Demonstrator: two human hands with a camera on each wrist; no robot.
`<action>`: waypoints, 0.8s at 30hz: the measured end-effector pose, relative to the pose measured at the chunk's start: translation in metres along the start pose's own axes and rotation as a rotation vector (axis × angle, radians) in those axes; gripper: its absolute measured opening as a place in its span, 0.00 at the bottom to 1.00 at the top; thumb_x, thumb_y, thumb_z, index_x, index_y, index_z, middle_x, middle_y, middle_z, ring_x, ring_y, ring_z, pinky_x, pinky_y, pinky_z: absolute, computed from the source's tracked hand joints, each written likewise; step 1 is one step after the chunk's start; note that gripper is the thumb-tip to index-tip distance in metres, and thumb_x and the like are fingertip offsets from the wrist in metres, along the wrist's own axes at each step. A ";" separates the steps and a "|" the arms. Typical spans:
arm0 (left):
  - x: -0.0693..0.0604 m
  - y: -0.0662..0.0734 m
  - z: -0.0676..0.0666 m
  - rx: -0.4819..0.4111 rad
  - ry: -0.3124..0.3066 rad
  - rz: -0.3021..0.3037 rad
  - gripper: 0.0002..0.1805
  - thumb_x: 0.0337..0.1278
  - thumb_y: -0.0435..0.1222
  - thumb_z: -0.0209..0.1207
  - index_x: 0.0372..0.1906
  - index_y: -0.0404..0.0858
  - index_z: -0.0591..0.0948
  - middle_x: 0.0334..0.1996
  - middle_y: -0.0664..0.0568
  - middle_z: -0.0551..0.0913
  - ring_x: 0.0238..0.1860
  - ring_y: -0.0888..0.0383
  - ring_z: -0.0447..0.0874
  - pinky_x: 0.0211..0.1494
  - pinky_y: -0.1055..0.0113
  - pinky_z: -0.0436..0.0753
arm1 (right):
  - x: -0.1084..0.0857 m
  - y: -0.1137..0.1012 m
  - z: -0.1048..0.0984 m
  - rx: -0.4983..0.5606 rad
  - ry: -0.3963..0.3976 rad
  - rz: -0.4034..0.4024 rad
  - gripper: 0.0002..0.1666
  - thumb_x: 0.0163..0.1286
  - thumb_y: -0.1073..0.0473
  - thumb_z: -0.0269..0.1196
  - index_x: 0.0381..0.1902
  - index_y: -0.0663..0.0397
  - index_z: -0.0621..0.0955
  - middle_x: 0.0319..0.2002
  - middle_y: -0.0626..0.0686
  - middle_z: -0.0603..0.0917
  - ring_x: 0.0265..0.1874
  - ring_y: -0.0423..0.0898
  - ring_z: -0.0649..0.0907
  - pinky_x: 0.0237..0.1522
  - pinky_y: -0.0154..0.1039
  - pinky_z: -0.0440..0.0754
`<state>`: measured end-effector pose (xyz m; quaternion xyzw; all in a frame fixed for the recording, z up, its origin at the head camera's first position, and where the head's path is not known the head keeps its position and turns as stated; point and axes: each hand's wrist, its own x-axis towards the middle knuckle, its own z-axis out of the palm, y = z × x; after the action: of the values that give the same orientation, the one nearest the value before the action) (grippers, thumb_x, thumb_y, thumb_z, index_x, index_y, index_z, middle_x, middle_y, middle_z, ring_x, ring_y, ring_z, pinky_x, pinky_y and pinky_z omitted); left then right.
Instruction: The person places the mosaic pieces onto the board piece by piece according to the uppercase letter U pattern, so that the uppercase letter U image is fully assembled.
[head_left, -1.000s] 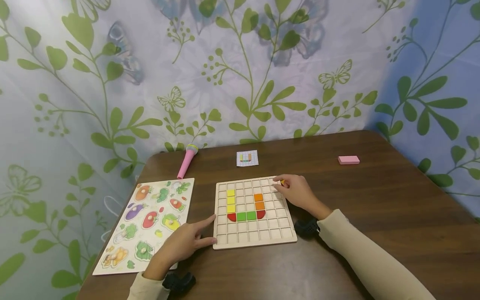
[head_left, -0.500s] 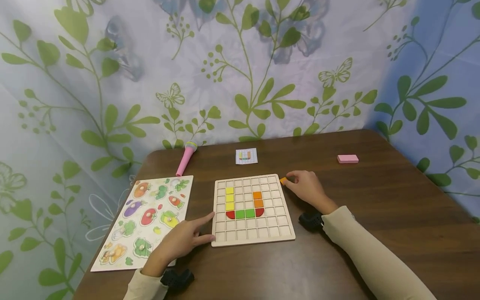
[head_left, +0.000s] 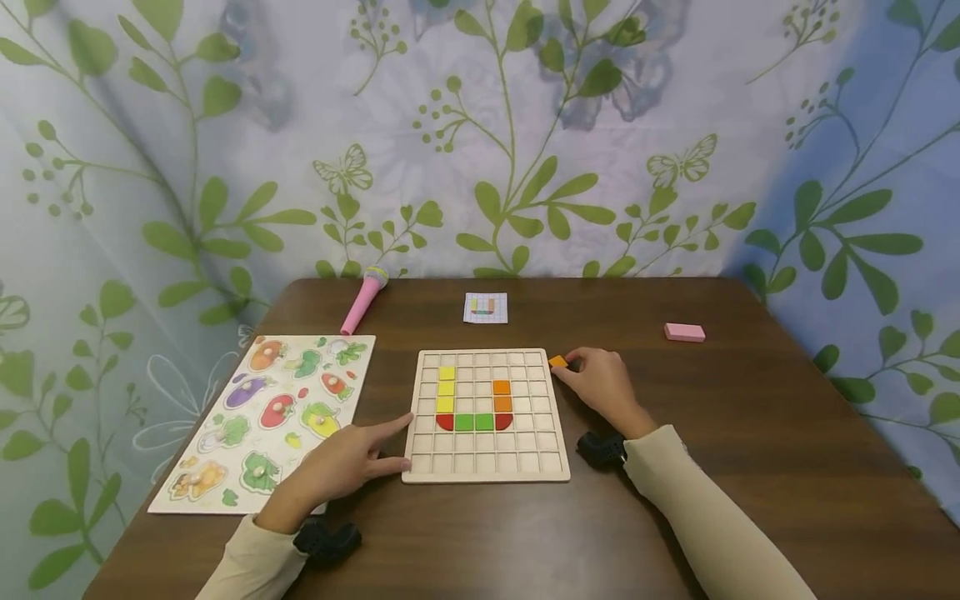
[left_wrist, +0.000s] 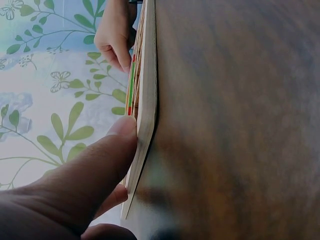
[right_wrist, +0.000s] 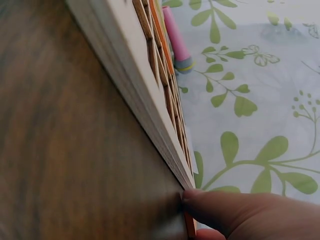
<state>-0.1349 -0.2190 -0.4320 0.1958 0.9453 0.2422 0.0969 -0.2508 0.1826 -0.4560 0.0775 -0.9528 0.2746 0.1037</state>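
A wooden grid board [head_left: 530, 442] lies on the table with a U of coloured tiles set in it. Yellow tiles [head_left: 446, 388] form the left side, orange tiles [head_left: 502, 395] the right. Two green tiles [head_left: 474, 422] lie between rounded red corner tiles [head_left: 445, 422] along the bottom. My left hand [head_left: 337, 462] touches the board's left edge with thumb and index finger spread. Just off the board's top right corner, my right hand [head_left: 603, 383] pinches a loose orange tile [head_left: 558, 361], seen edge-on in the right wrist view [right_wrist: 189, 225].
A vegetable peg puzzle [head_left: 247, 392] lies at the left, partly under my left forearm. Behind it rests a pink toy microphone [head_left: 363, 302]. A small pattern card [head_left: 486, 308] showing a coloured U lies behind the board. Far right is a pink block [head_left: 685, 332].
My right hand has drawn back right from over the board's top right corner, bringing the orange tile to just beside it. The left hand stays at the left edge. The head view has shifted slightly.
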 end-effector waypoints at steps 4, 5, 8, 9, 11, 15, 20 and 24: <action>-0.002 -0.003 -0.009 0.004 0.000 -0.016 0.41 0.61 0.58 0.65 0.77 0.53 0.69 0.13 0.62 0.65 0.14 0.66 0.59 0.20 0.69 0.64 | 0.002 -0.006 0.006 0.000 0.012 0.016 0.22 0.66 0.46 0.72 0.45 0.60 0.88 0.16 0.47 0.76 0.17 0.45 0.73 0.24 0.40 0.69; -0.003 -0.004 -0.011 0.007 0.002 -0.018 0.41 0.61 0.58 0.66 0.77 0.53 0.69 0.13 0.62 0.65 0.15 0.66 0.58 0.20 0.69 0.63 | 0.003 -0.007 0.008 0.001 0.012 0.018 0.22 0.66 0.46 0.72 0.45 0.60 0.88 0.17 0.47 0.76 0.18 0.45 0.73 0.24 0.40 0.69; -0.005 -0.006 -0.015 0.003 0.002 -0.024 0.41 0.61 0.58 0.66 0.77 0.53 0.69 0.13 0.62 0.64 0.15 0.66 0.58 0.20 0.69 0.62 | 0.004 -0.010 0.012 0.010 0.008 0.016 0.23 0.67 0.46 0.71 0.45 0.60 0.88 0.16 0.47 0.76 0.17 0.45 0.73 0.24 0.40 0.68; -0.005 -0.007 -0.016 0.004 0.001 -0.021 0.41 0.61 0.58 0.66 0.77 0.53 0.69 0.13 0.63 0.63 0.15 0.66 0.57 0.20 0.69 0.62 | 0.004 -0.010 0.013 0.012 0.009 0.016 0.22 0.67 0.46 0.71 0.45 0.60 0.88 0.16 0.48 0.75 0.17 0.45 0.72 0.23 0.40 0.68; -0.004 -0.008 -0.017 0.008 -0.006 -0.011 0.40 0.62 0.58 0.65 0.77 0.53 0.69 0.12 0.63 0.62 0.14 0.67 0.56 0.21 0.70 0.62 | 0.004 -0.010 0.013 0.012 0.011 0.022 0.22 0.67 0.46 0.71 0.45 0.60 0.88 0.16 0.48 0.75 0.16 0.45 0.72 0.23 0.40 0.67; 0.000 -0.008 -0.019 0.016 -0.007 0.006 0.39 0.63 0.58 0.64 0.77 0.53 0.69 0.11 0.64 0.59 0.14 0.66 0.54 0.20 0.70 0.61 | 0.004 -0.010 0.011 0.015 0.020 0.033 0.21 0.67 0.47 0.71 0.46 0.60 0.88 0.16 0.48 0.74 0.16 0.46 0.71 0.23 0.41 0.67; 0.001 -0.008 -0.013 -0.007 0.005 0.010 0.39 0.63 0.58 0.64 0.77 0.53 0.70 0.11 0.63 0.59 0.13 0.66 0.54 0.19 0.70 0.60 | 0.004 -0.006 0.007 0.019 0.009 0.013 0.21 0.67 0.48 0.71 0.46 0.60 0.88 0.16 0.47 0.73 0.16 0.45 0.71 0.23 0.40 0.67; 0.000 -0.006 -0.002 -0.037 -0.005 0.006 0.40 0.63 0.60 0.63 0.77 0.53 0.69 0.12 0.63 0.61 0.13 0.66 0.56 0.19 0.71 0.61 | 0.004 -0.003 0.000 -0.015 -0.007 0.011 0.20 0.67 0.49 0.71 0.46 0.61 0.88 0.15 0.47 0.73 0.16 0.45 0.71 0.22 0.39 0.66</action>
<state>-0.1378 -0.2245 -0.4331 0.1972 0.9398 0.2595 0.1024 -0.2543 0.1798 -0.4540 0.0723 -0.9556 0.2677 0.0995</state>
